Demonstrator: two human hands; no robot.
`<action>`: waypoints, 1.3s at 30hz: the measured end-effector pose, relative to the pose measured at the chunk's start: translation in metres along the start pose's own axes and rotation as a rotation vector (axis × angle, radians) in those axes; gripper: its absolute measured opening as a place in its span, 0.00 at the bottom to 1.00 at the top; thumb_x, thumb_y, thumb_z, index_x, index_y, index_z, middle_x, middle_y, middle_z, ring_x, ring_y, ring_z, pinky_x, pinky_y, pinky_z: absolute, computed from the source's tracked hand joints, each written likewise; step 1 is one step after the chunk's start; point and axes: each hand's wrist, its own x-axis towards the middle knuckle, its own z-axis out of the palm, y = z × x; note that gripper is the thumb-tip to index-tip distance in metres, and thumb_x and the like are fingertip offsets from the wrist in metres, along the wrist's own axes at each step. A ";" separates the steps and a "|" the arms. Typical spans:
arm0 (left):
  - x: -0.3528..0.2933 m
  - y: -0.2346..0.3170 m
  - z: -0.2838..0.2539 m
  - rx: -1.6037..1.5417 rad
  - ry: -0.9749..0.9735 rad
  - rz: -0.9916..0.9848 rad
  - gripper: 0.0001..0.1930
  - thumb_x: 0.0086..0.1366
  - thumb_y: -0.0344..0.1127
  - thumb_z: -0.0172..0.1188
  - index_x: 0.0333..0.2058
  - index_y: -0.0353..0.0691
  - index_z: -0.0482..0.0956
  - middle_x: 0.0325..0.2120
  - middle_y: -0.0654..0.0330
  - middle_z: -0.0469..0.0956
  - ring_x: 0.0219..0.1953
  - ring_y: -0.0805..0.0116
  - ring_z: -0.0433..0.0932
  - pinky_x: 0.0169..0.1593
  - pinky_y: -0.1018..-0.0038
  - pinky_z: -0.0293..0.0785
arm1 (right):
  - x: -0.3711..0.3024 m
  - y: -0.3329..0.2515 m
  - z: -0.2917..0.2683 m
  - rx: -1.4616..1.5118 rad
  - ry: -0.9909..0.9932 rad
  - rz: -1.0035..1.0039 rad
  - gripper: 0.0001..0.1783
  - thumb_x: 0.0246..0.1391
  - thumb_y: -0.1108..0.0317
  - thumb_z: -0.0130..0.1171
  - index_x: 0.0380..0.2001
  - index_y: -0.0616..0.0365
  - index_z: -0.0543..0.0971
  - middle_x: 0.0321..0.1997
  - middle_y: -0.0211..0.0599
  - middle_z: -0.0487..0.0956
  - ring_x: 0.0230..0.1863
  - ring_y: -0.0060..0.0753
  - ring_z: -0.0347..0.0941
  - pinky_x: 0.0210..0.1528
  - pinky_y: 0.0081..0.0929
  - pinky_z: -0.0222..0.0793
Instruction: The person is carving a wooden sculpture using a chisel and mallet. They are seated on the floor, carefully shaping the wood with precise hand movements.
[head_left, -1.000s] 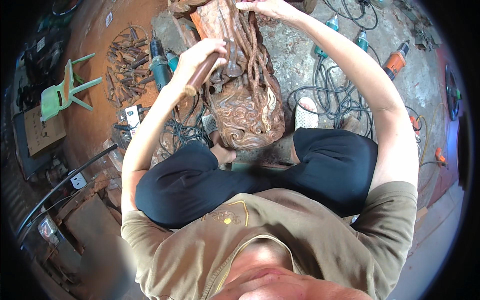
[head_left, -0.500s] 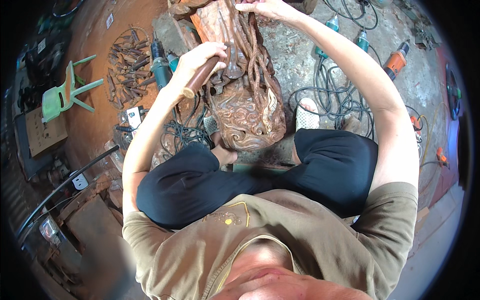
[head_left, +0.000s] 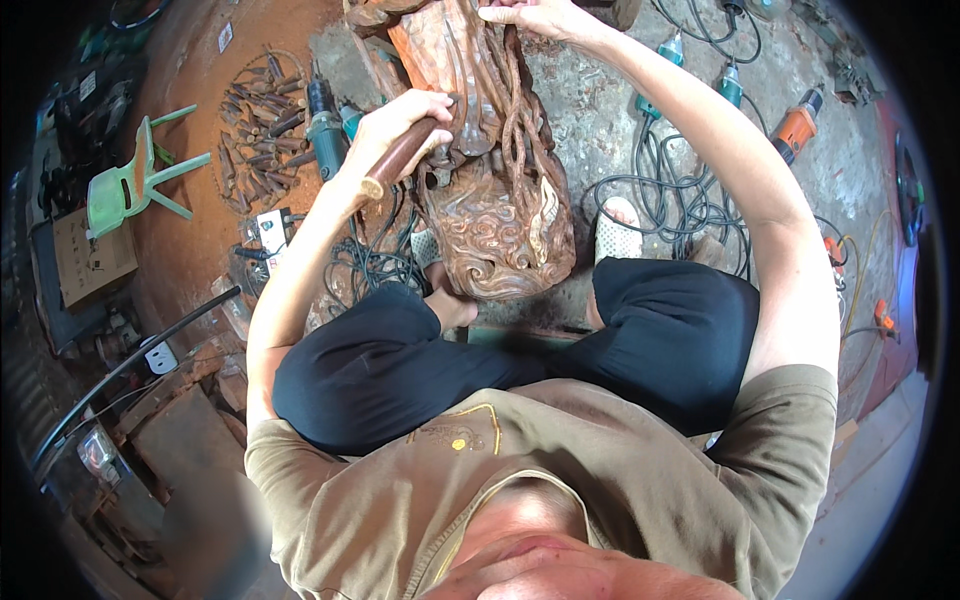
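Note:
A brown wood carving [head_left: 505,240] with curling relief and twisted strands lies between my feet, reaching to the upper edge of the picture. My left hand [head_left: 402,125] is wrapped round the brown wooden handle of a carving chisel [head_left: 392,165], at the carving's left side. The handle's butt end points toward me; the blade is hidden by the hand and the wood. Farther off, my right hand [head_left: 530,16] grips the right side of the carving near its upper part, the thumb against the wood. Some of its fingers are hidden.
Several wood-handled tools [head_left: 262,140] lie heaped on the dusty floor at left, near a green plastic stool [head_left: 130,190]. Teal power tools [head_left: 326,140] and an orange grinder [head_left: 797,125] lie about. Dark cables [head_left: 670,190] coil right of the carving; a power strip [head_left: 271,232] sits at left.
The whole view has shifted slightly. The handle in my left hand sits a little differently against the wood; my right hand keeps its place on the carving.

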 end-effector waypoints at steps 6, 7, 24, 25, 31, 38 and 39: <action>-0.013 0.006 -0.008 -0.105 -0.124 -0.111 0.13 0.60 0.31 0.72 0.41 0.38 0.79 0.41 0.57 0.84 0.44 0.65 0.84 0.49 0.71 0.80 | -0.002 0.003 -0.007 0.041 -0.030 0.019 0.32 0.55 0.57 0.73 0.57 0.46 0.66 0.38 0.36 0.77 0.35 0.24 0.71 0.32 0.26 0.66; -0.012 0.007 -0.011 -0.126 -0.118 -0.144 0.12 0.60 0.31 0.72 0.41 0.38 0.80 0.41 0.58 0.85 0.44 0.67 0.84 0.48 0.72 0.80 | -0.003 0.002 -0.008 0.067 -0.051 0.038 0.32 0.55 0.57 0.73 0.57 0.46 0.66 0.38 0.36 0.77 0.34 0.23 0.70 0.31 0.25 0.65; -0.004 -0.026 0.012 -0.012 0.279 -0.168 0.09 0.65 0.34 0.67 0.43 0.42 0.81 0.40 0.56 0.84 0.36 0.73 0.84 0.38 0.78 0.82 | -0.006 0.008 -0.008 0.132 -0.037 0.021 0.31 0.56 0.61 0.72 0.57 0.44 0.66 0.37 0.33 0.76 0.33 0.20 0.69 0.30 0.23 0.63; -0.006 -0.025 0.008 0.005 0.240 -0.073 0.09 0.65 0.33 0.68 0.43 0.41 0.81 0.39 0.57 0.83 0.36 0.73 0.83 0.39 0.78 0.81 | -0.004 0.009 -0.005 0.172 -0.061 -0.025 0.31 0.56 0.61 0.73 0.57 0.44 0.66 0.37 0.33 0.76 0.32 0.20 0.69 0.29 0.22 0.62; 0.012 -0.040 -0.017 0.039 0.241 -0.045 0.10 0.64 0.30 0.68 0.43 0.40 0.82 0.38 0.60 0.82 0.34 0.73 0.81 0.41 0.77 0.78 | -0.006 -0.006 0.000 0.151 -0.050 0.066 0.30 0.56 0.62 0.72 0.56 0.44 0.66 0.37 0.31 0.76 0.30 0.19 0.69 0.27 0.23 0.61; 0.037 -0.058 -0.010 0.228 0.462 0.042 0.10 0.64 0.35 0.69 0.41 0.38 0.81 0.43 0.57 0.86 0.42 0.69 0.84 0.54 0.69 0.79 | -0.007 0.003 -0.009 -0.108 -0.048 0.041 0.29 0.62 0.52 0.67 0.60 0.42 0.67 0.43 0.24 0.79 0.36 0.14 0.69 0.33 0.21 0.65; 0.029 -0.058 -0.004 0.196 0.416 0.001 0.10 0.64 0.37 0.69 0.41 0.42 0.81 0.43 0.57 0.86 0.44 0.68 0.85 0.63 0.59 0.69 | -0.006 0.004 -0.011 -0.120 -0.044 0.043 0.29 0.62 0.52 0.67 0.60 0.42 0.67 0.43 0.24 0.79 0.36 0.15 0.69 0.32 0.20 0.64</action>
